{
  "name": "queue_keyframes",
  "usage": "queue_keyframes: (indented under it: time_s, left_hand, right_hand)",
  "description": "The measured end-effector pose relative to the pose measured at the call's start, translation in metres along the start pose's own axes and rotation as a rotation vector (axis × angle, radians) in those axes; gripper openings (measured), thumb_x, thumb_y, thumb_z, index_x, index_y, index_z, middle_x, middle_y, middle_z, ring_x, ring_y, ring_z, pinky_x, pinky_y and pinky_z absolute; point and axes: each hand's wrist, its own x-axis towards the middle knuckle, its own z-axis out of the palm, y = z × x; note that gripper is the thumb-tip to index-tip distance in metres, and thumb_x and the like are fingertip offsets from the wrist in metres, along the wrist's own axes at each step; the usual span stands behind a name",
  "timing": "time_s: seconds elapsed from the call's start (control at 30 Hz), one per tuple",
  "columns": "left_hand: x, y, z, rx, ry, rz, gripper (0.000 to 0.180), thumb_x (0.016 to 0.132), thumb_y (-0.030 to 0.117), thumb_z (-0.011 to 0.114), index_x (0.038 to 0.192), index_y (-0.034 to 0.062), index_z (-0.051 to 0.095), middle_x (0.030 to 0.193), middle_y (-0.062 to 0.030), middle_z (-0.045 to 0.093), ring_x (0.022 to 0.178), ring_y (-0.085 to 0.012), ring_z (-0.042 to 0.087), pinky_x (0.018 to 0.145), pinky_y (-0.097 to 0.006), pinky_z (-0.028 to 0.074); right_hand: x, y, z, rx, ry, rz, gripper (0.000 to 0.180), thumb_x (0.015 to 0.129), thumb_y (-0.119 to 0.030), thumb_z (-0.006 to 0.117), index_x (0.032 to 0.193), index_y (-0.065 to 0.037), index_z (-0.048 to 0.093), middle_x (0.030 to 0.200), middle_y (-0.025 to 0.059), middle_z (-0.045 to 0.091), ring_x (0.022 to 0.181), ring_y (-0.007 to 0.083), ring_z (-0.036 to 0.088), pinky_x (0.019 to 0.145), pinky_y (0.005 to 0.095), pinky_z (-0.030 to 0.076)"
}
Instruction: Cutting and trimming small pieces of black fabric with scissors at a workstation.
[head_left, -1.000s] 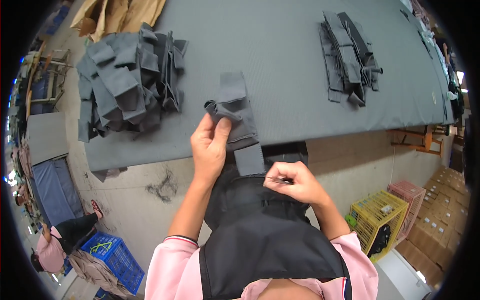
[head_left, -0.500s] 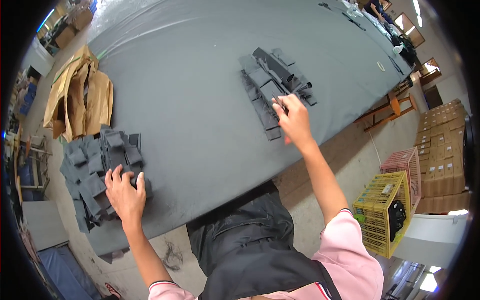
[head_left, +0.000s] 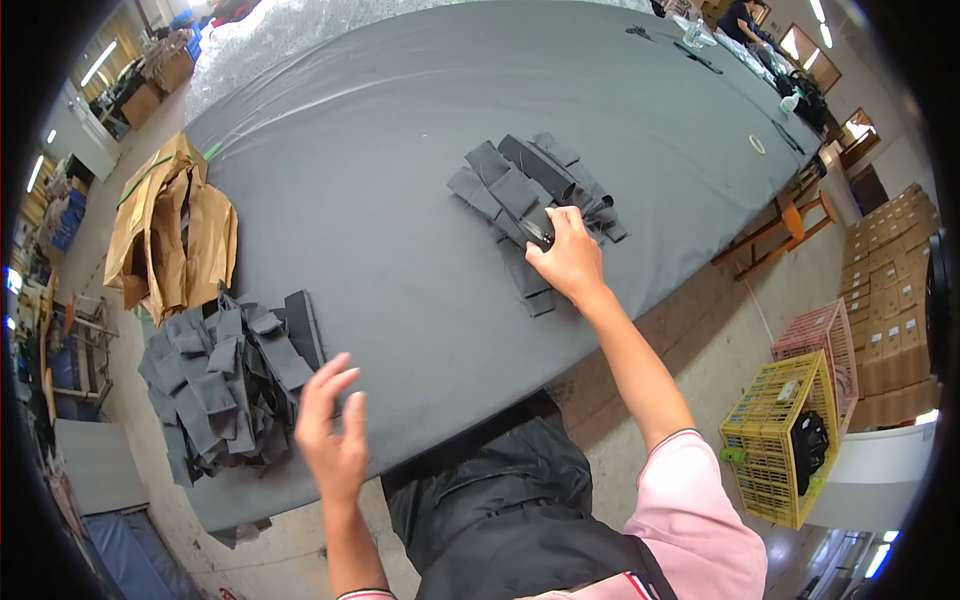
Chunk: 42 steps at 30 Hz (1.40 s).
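My left hand (head_left: 333, 435) is open with its fingers apart, over the table just right of a heap of dark grey fabric pieces (head_left: 215, 385). It holds nothing. Farther right, my right hand (head_left: 572, 258) is closed around a small dark tool with a shiny metal edge, which looks like thread snips (head_left: 541, 236). That hand sits over the near side of a second, flatter pile of grey fabric strips (head_left: 505, 185). Some of these strips are folded or rolled, with loose threads. My palm and fingers hide part of the tool and the strips beneath.
A grey cloth covers the large table (head_left: 390, 260). A crumpled brown paper bag (head_left: 175, 230) stands at the left edge. Yellow (head_left: 780, 430) and pink crates (head_left: 820, 335), stacked cartons (head_left: 890, 300) and a wooden stool (head_left: 790, 230) are on the right. Another person (head_left: 740, 22) is far right.
My left hand has lifted off the left heap and moved right. My right hand has shifted slightly left and nearer, still holding the snips; strips at its pile's far left have shifted.
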Motion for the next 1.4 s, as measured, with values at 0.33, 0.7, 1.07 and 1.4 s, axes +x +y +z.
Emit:
queue_keyframes:
  time_s: [0.33,0.7,1.07,1.4]
  left_hand:
    - [-0.011,-0.005,0.116,-1.260,-0.051,-0.766,0.060,0.095,0.018,0.052,0.143,0.0089,0.018,0.136,-0.0112,0.043,0.119,-0.0231,0.047,0.096,-0.039,0.042]
    - [-0.058,-0.046,0.110,-0.712,0.012,-0.484,0.057,0.094,0.013,0.050,0.143,0.0010,0.025,0.147,-0.0157,0.027,0.133,-0.0239,0.029,0.112,-0.037,0.018]
    - [-0.065,-0.024,0.079,-0.975,-0.310,-0.556,0.105,0.073,0.003,0.072,0.149,0.0065,-0.001,0.129,-0.0145,0.045,0.112,-0.0216,0.051,0.096,-0.033,0.042]
    - [-0.083,-0.041,0.105,-0.456,-0.099,-0.274,0.060,0.086,0.003,0.044,0.143,-0.0014,0.025,0.136,-0.0217,0.040,0.123,-0.0303,0.045,0.104,-0.036,0.033]
  right_hand:
    - [-0.137,-0.044,0.031,0.705,-0.151,-0.104,0.056,0.068,-0.017,0.079,0.116,-0.003,0.055,0.104,0.0078,0.051,0.082,0.0178,0.054,0.066,0.0313,0.047]
    - [-0.158,-0.071,0.022,1.376,-0.671,0.372,0.012,0.088,-0.015,0.061,0.086,-0.004,0.059,0.066,-0.0058,0.046,0.051,0.0014,0.037,0.044,0.0182,0.030]
    - [-0.170,-0.072,0.029,1.536,-0.735,0.413,0.017,0.083,-0.011,0.069,0.086,-0.006,0.054,0.072,-0.0021,0.053,0.057,0.0027,0.047,0.047,0.0177,0.034]
    - [-0.184,-0.090,0.066,1.153,-0.231,0.125,0.033,0.072,0.004,0.056,0.103,-0.001,0.048,0.096,0.0111,0.055,0.091,0.0218,0.056,0.080,0.0324,0.047]
